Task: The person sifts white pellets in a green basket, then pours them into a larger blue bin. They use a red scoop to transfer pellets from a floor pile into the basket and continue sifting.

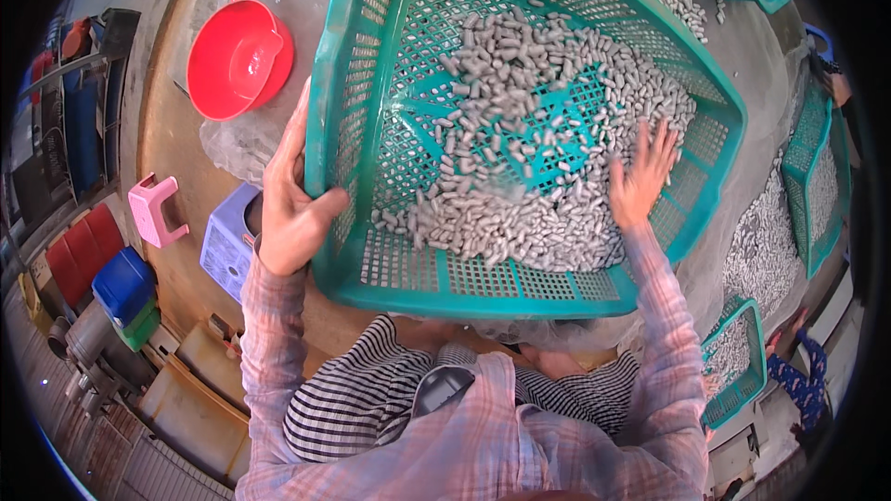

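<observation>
A large green plastic basket (492, 297) with mesh sides is tilted in front of me. Many small, grey-white oblong pellets (548, 227) lie in it, bunched along its near side and right half; some in the middle look blurred. My left hand (295, 199) grips the basket's left rim, thumb on the inner side and the other fingers outside. Over the pellets at the right, my right hand (642, 176) is spread with its fingers apart, palm down, touching the pellets beside it. What lies under the palm is hidden.
A red dipper (234, 60) lies left of the basket. Pink (158, 211) and purple (227, 241) stools stand further left. More grey pellets (763, 241) cover the sheet at right, beside smaller green baskets (806, 181). Other people's arms show at the right edge.
</observation>
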The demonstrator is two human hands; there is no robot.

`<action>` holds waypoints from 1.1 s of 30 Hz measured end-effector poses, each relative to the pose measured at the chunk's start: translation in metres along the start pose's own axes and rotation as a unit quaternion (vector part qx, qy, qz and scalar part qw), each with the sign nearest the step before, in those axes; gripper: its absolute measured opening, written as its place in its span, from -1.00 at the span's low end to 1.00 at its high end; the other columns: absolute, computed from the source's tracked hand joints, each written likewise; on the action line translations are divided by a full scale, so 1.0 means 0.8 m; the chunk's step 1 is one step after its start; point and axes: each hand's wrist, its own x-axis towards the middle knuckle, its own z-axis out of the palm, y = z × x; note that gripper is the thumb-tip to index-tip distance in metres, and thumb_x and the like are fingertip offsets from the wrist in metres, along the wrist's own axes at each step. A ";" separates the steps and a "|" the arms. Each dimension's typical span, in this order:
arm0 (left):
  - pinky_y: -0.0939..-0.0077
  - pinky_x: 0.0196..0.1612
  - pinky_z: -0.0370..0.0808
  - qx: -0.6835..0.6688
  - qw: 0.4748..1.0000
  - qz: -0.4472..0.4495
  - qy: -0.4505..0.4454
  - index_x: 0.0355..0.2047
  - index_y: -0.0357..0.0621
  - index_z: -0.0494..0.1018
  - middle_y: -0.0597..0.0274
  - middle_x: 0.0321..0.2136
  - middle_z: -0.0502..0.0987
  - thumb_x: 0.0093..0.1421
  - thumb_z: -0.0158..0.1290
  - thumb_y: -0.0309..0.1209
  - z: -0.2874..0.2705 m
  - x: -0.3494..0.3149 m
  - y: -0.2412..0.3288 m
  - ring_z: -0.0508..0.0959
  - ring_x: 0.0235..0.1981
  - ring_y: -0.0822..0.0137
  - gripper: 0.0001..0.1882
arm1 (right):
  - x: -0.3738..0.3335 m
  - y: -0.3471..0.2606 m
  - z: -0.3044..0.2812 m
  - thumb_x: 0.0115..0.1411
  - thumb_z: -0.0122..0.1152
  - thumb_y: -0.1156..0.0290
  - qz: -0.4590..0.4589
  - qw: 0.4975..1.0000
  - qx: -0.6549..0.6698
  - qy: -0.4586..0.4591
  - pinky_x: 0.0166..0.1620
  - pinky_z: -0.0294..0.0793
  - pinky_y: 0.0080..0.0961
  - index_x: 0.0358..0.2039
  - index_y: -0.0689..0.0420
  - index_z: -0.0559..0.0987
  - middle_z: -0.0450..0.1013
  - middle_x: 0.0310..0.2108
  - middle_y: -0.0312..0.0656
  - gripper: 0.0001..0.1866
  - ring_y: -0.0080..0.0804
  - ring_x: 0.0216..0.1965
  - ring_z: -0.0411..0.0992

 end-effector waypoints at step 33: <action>0.40 0.29 0.09 -0.014 1.000 0.012 -0.002 0.28 -0.42 -0.02 0.04 0.26 0.12 -0.34 -0.14 -0.70 -0.011 0.016 -0.034 0.18 0.26 0.26 -0.01 | 0.039 -0.074 0.044 0.12 0.02 -0.16 -0.184 0.963 -0.062 -0.188 0.26 -0.40 0.34 0.25 -0.46 0.22 -0.13 0.39 -0.27 -0.35 0.02 0.39 -0.27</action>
